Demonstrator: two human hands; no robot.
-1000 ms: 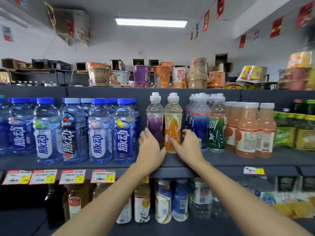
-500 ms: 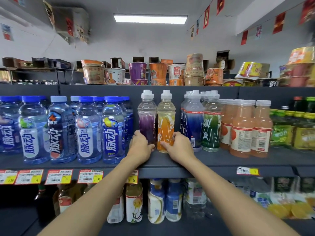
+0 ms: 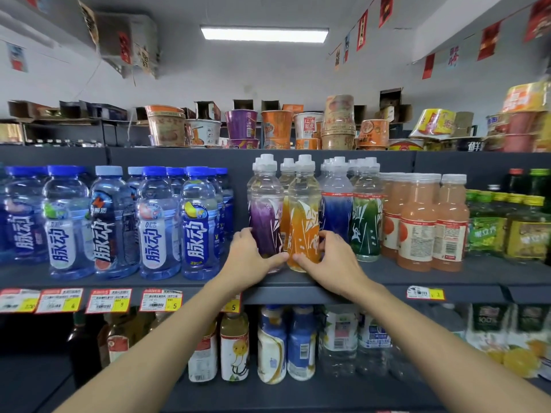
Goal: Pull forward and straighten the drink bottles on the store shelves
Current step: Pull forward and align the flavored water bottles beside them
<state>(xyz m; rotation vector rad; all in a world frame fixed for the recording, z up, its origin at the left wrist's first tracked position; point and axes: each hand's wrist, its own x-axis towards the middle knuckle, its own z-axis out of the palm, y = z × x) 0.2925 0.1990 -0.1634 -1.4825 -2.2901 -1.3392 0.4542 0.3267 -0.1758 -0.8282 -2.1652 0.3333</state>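
A small shop is glowing under a long ceiling light, and a dark grey shelf (image 3: 417,277) is running across the middle, carrying rows of drinks. Noodle cups (image 3: 277,126) are sitting on the shelf above. Big blue-capped bottles (image 3: 155,222) are standing on the left, and peach juice bottles (image 3: 417,225) on the right.

In the middle, the left hand (image 3: 247,260) is wrapping its fingers round the bottom of the purple bottle (image 3: 265,213). The right hand (image 3: 334,259) is curling its fingers round the bottom of the orange bottle (image 3: 302,225). Both bottles are standing upright, touching each other, close to the front edge of the shelf, with more bottles like them lined up behind.

It looks like the person is doing the pulling-forward step for these two rows. Next, the hands are probably going to need to turn the bottles so the pictures are facing out. Then they should line them up with the blue bottle (image 3: 337,213) beside them and let go gently so nothing tips.
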